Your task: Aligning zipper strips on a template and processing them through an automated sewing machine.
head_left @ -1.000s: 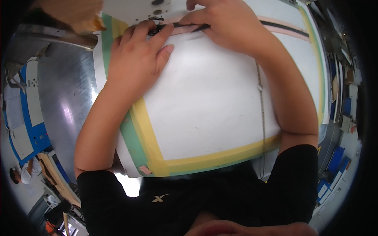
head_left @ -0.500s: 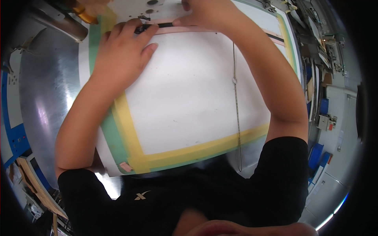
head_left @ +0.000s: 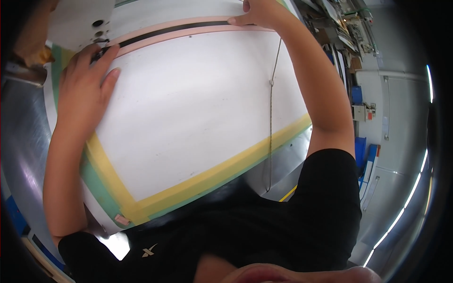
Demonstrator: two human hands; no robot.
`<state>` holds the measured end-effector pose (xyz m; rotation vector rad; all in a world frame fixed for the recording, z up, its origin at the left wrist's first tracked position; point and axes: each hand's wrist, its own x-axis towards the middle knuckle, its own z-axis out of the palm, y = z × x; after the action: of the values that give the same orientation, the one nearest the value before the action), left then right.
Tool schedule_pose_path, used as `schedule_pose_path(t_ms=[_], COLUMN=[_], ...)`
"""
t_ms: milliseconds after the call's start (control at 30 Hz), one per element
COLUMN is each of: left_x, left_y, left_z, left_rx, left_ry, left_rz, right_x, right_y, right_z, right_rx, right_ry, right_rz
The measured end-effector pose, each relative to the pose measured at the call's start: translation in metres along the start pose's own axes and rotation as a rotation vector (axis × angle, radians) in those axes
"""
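Note:
A long black strip point(head_left: 177, 29) runs between pink bands point(head_left: 155, 41) across the far part of a white board point(head_left: 188, 104). My left hand point(head_left: 87, 87) lies with fingers spread at the strip's left end, its fingertips beside a small dark metal foot point(head_left: 100, 53) of a machine. The thumb is held apart from the index finger. Farther right, my right hand point(head_left: 262, 16) rests its thumb on the strip, a curled finger standing apart from it. Its other fingers are hidden.
Above my left hand is the machine's pale body point(head_left: 78, 23). Yellow tape point(head_left: 188, 186) and green tape point(head_left: 96, 184) border the board. A thin cord point(head_left: 271, 118) hangs across its right side. Blue bins point(head_left: 359, 150) and cabinets stand at right.
My right hand has slid right along the strip, away from my left hand, leaving a longer black stretch exposed between them. The whole view has shifted; my left hand stays by the machine foot.

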<state>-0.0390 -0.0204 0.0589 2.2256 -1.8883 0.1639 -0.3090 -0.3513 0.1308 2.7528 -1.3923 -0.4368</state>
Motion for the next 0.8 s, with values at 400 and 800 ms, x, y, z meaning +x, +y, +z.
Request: schedule_pose_path(t_ms=[400, 800], left_x=[0.004, 0.007], left_y=[-0.002, 0.004], left_z=[0.005, 0.000], left_rx=[0.065, 0.040], left_ry=[0.031, 0.015], left_rz=[0.011, 0.018], right_x=[0.031, 0.002], right_y=[0.154, 0.218], right_z=[0.041, 0.060], right_rx=[-0.114, 0.367], right_ry=[-0.054, 0.332], right_rz=[0.212, 0.502])
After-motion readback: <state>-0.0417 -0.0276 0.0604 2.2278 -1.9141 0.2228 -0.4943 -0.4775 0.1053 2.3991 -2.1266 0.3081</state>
